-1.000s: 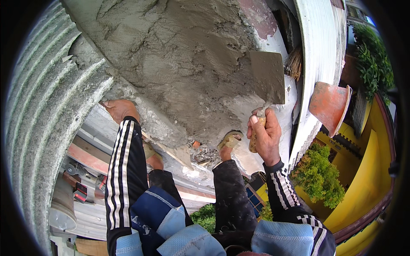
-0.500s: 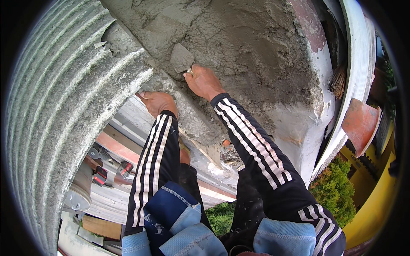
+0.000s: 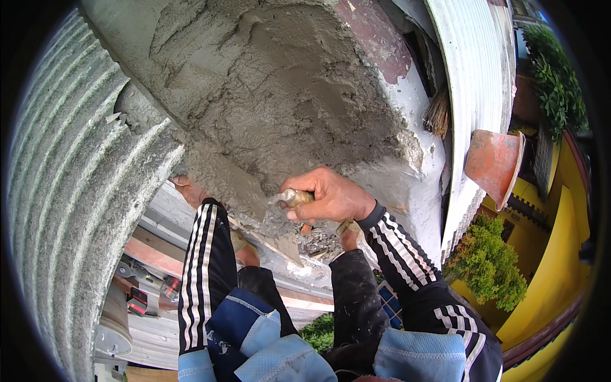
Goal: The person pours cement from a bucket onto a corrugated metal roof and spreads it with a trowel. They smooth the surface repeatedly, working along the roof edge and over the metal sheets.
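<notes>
My right hand (image 3: 336, 195) grips the worn handle of a trowel (image 3: 299, 197) low over the wet grey mortar (image 3: 273, 83). The trowel's blade (image 3: 238, 191) is coated in mortar and lies along the lower left of that layer, by its edge. My left hand (image 3: 191, 190) is at the ledge beside the torn end of a grey corrugated sheet (image 3: 70, 165), its fingertips partly hidden, so what it grips is unclear. The mortar has a rough, ridged surface, with a pale, chipped border (image 3: 426, 165) on the right.
An orange-red bucket (image 3: 491, 165) and a straw brush (image 3: 438, 114) are at the right by a white corrugated sheet (image 3: 474, 63). My feet (image 3: 349, 230) stand near rubble (image 3: 315, 243). Power tools (image 3: 139, 299) lie lower left. Trees (image 3: 487, 261) and a yellow wall (image 3: 547, 267) appear below.
My right hand went from the right side up to the mortar's upper left, then came down to the lower middle with the trowel. The view shifted; my left hand stayed at the edge.
</notes>
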`<act>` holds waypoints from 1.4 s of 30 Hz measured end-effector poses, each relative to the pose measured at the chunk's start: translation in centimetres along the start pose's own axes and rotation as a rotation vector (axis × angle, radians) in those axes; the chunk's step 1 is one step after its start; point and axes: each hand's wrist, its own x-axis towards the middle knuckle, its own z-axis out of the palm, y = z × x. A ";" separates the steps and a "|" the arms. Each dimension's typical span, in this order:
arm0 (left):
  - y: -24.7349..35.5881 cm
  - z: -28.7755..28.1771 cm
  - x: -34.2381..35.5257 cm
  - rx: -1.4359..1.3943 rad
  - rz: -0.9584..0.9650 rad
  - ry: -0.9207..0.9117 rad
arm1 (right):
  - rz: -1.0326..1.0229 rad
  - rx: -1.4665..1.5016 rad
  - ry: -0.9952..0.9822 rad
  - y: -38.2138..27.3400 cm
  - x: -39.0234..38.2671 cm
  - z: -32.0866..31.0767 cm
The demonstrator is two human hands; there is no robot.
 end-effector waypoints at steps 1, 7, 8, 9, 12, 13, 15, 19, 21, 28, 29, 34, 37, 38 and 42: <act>0.0 0.2 0.0 0.028 -0.026 0.028 | 0.026 0.103 -0.068 -0.4 -1.4 -1.4; 0.2 0.4 -0.1 0.081 -0.101 0.026 | -0.220 0.544 0.438 2.6 -10.7 -3.4; 0.2 0.4 -0.1 0.084 -0.104 0.031 | -0.277 0.476 0.474 3.1 -13.0 -2.0; 0.2 0.3 -0.2 0.092 -0.112 0.036 | -0.199 0.431 0.536 3.9 -14.3 -0.3; 0.1 0.5 -0.1 0.088 0.025 0.108 | -0.228 0.029 0.695 5.8 -14.0 2.2; 0.0 0.4 -0.2 0.080 -0.065 0.070 | -0.273 -0.149 0.745 6.3 -12.7 2.8; -0.1 0.5 0.2 0.127 -0.075 0.054 | -0.249 -0.052 0.791 6.7 -9.1 3.2; -0.4 0.7 0.8 0.107 -0.043 0.059 | 0.011 -0.519 0.845 5.6 -4.5 0.6; -0.6 0.7 0.9 0.096 -0.037 0.052 | -0.024 -0.677 0.940 4.4 -3.7 -0.4; -0.1 0.5 0.3 0.026 -0.054 0.057 | -0.082 -0.559 0.950 0.2 -7.1 -3.2; -0.1 0.5 0.3 0.027 -0.057 0.059 | -0.024 -0.503 0.943 -0.1 -7.5 -3.6; -0.7 0.8 0.8 0.024 -0.058 0.066 | 0.013 -0.295 0.893 -0.9 -11.4 -4.4; -1.0 1.1 1.0 -0.013 0.011 0.082 | 0.044 -0.175 0.935 -0.7 -14.2 -2.8; -1.0 1.0 0.9 -0.007 0.018 0.082 | 0.075 -0.197 0.947 -0.7 -14.8 -2.5; 0.0 0.3 0.0 0.087 -0.081 0.045 | -0.013 -0.726 0.885 -0.7 -12.0 -1.5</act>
